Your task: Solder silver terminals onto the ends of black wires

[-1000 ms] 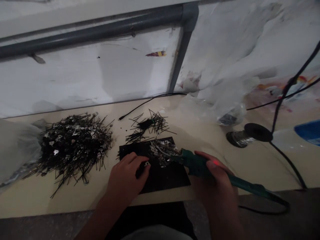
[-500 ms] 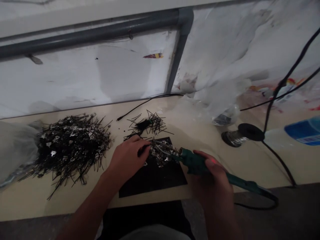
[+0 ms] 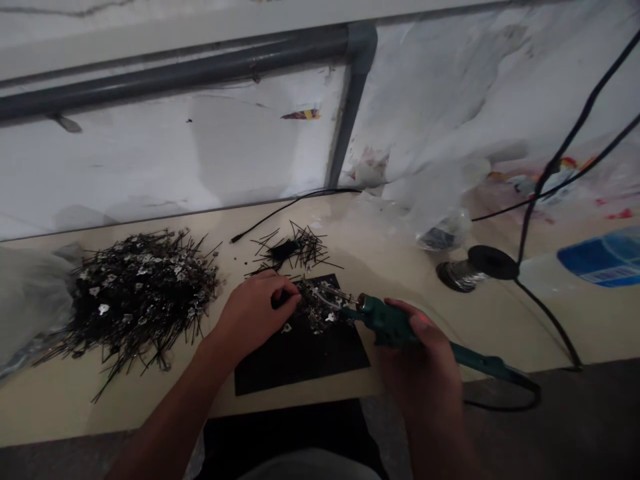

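Observation:
My right hand [image 3: 425, 353] is wrapped round a green soldering gun [image 3: 390, 323], whose tip points left over a small heap of metal parts [image 3: 320, 310]. That heap lies on a black mat [image 3: 305, 360] near the table's front edge. At the heap's left side, my left hand [image 3: 257, 307] has thumb and forefinger pinched together; whatever is between them is too small and dark to make out. Just behind the mat lies a loose bunch of thin black wires [image 3: 300, 247].
A large pile of black wires with metal pieces [image 3: 145, 287] lies left, beside a plastic bag [image 3: 33, 300]. To the right are a spool of solder wire [image 3: 463, 275], a clear bag [image 3: 440, 220], a blue-labelled bottle [image 3: 605, 257] and black cables [image 3: 550, 167].
The whole view has shifted slightly, so things on the table appear a little further left. Both hands keep nearly the same pose beside the small heap.

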Tool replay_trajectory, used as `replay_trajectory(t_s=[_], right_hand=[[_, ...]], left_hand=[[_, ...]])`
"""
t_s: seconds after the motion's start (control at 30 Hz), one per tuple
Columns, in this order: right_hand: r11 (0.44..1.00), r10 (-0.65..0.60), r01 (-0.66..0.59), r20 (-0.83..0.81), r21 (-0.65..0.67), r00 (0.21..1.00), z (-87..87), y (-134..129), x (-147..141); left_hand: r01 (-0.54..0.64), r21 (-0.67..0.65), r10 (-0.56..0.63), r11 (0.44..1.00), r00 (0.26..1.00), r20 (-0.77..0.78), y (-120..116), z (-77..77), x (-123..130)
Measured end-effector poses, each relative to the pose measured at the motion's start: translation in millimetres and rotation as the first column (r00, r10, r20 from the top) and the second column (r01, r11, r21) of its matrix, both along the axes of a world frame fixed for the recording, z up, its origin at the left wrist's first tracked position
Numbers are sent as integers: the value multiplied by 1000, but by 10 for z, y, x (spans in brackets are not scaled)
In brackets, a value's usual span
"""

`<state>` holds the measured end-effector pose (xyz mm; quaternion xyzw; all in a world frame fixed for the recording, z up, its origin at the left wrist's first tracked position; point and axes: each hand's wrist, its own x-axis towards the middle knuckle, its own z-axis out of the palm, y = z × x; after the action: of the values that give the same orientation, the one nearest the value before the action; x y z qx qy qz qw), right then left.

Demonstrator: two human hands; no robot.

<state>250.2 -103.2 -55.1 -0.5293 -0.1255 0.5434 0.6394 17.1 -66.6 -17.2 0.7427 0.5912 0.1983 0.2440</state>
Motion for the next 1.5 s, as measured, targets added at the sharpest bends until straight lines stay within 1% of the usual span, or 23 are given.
replay_trajectory(t_s=[0.1, 0.2, 0.27, 0.37, 0.4, 0.47, 0.57, 0.63, 0.7, 0.8, 0.87, 0.9, 0.97, 1.07, 1.13, 1.2, 1.33, 1.5], right_hand=[[999, -14, 14, 22, 41, 1000, -42, -9, 18], [997, -4, 0, 44, 80, 999, -61, -11, 32], [996, 6, -10, 51, 86, 999, -49, -8, 31], [998, -7, 4, 50, 58, 999, -22, 0, 22], [999, -7, 4, 51, 53, 999, -20, 2, 20], [998, 6, -10, 59, 66, 998, -31, 3, 22], [995, 7, -14, 72, 96, 997, -63, -9, 33], [997, 0, -6, 69, 81, 998, -72, -20, 37], [999, -12, 10, 50, 41, 999, -66, -28, 37], [1000, -25, 24, 44, 8, 999, -50, -28, 32], [999, -18, 17, 62, 31, 998, -48, -20, 30], [999, -13, 9, 72, 52, 997, -51, -16, 29], [997, -2, -5, 88, 76, 996, -59, -6, 28], [998, -23, 17, 88, 65, 996, -69, 5, 27], [997, -33, 27, 88, 71, 996, -71, 8, 29], [996, -28, 20, 94, 84, 995, -73, 8, 31], [996, -15, 7, 85, 84, 996, -83, 1, 35], [994, 16, -25, 83, 110, 996, -83, -3, 32]], left_hand=[[-19, 1, 19, 1000, 998, 63, -11, -10, -16], [-84, 6, 83, 996, 992, 92, -41, -14, -51], [-145, -48, 150, 988, 981, 127, -67, -18, -85], [-217, -181, 248, 959, 953, 172, -105, -30, -117], [-241, -197, 276, 950, 945, 174, -117, -31, -114], [-279, -152, 304, 948, 937, 174, -144, -26, -88], [-280, 49, 266, 959, 944, 196, -201, 8, -29], [-259, 178, 226, 949, 957, 184, -267, 28, -21], [-223, 281, 201, 933, 974, 106, -368, 16, -56], [-92, 383, 137, 919, 986, -91, -574, -76, -167], [-5, 390, 68, 921, 987, -148, -714, -157, -247], [10, 368, 46, 930, 989, -142, -775, -191, -280], [-4, 300, 36, 954, 994, -99, -871, -235, -326], [-77, 240, 90, 968, 995, -44, -944, -258, -340], [-121, 248, 132, 961, 991, -27, -960, -275, -329], [-141, 262, 152, 955, 988, -22, -963, -305, -314], [-118, 296, 130, 948, 991, -22, -943, -353, -274], [-136, 299, 141, 944, 990, 5, -879, -319, -113]])
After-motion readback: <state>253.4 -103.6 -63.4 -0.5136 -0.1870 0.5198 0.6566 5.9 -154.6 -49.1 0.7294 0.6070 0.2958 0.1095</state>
